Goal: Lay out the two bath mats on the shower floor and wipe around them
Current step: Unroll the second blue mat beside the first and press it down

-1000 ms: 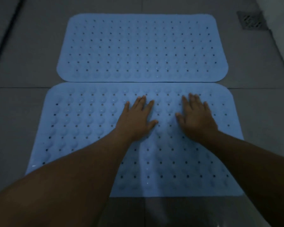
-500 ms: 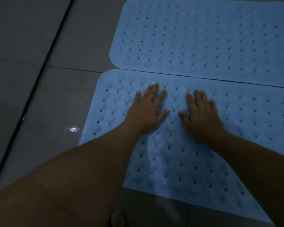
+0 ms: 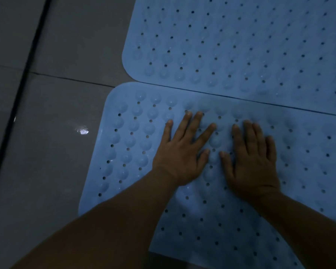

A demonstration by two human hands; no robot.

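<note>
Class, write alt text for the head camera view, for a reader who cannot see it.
Two bare hands, left hand and right hand, press flat on the near blue bath mat, which meets a second blue mat on dim grey floor tiles.

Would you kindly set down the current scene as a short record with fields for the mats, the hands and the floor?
near mat: light blue perforated rubber bath mat, flat on the floor, nearest the person
far mat: second light blue perforated rubber bath mat, flat, its long edge meeting the near mat's
left hand: palm down, fingers spread, pressing the near mat
right hand: palm down beside the left hand, on the same mat
floor: grey tiled shower floor, with a bright glint left of the near mat
wiping cloth: none visible
</note>
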